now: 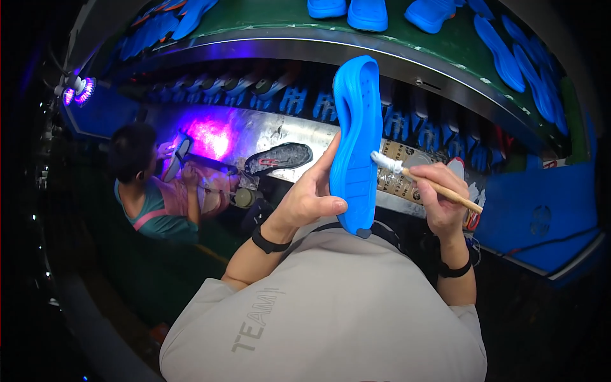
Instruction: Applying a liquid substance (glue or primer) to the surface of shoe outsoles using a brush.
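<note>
A bright blue shoe sole [361, 140] stands nearly upright in front of my chest, its dark-tipped end lowest. My left hand [310, 197] grips it by its left edge, with the thumb across the near face and the fingers behind. Between the fingers and thumb of my right hand [440, 200] is a brush [439, 187] with a wooden handle. Its whitish bristle head meets the right edge of the sole, about halfway up. Whether liquid is on the bristles I cannot tell.
Behind my hands runs a metal bench [331, 130] bearing a black oval tray [278, 158] and brown printed cardboard [399, 175]. Above it, a green conveyor [286, 32] carries several blue soles [368, 14]. At left a co-worker [156, 184] handles a shoe part under purple light.
</note>
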{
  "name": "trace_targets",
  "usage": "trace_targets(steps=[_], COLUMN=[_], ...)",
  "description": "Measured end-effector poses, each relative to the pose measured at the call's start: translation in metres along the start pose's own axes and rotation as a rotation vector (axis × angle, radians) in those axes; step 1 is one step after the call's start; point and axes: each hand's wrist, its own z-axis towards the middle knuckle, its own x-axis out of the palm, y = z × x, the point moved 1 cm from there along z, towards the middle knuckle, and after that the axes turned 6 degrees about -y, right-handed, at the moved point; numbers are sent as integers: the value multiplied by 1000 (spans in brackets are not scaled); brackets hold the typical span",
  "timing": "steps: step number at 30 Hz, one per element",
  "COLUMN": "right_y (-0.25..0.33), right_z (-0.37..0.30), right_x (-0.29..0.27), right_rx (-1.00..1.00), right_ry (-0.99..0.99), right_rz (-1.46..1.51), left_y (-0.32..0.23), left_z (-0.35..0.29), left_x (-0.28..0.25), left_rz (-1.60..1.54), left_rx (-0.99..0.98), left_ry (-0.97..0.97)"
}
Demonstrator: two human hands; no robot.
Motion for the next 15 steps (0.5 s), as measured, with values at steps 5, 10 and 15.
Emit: trace_targets(steps=[5, 10, 15], right_y=[8, 11, 6], right_z=[-9, -4, -4], right_x=[-3, -6, 3], right_rx=[-38, 15, 39], right_ry=[148, 90, -6], right_rz=[88, 98, 61], left_y=[-4, -4, -6], left_z=[0, 0, 1], left_x=[-8, -9, -7], left_rz=[2, 12, 23], left_rx=[60, 56, 72], left_ry=[27, 48, 80])
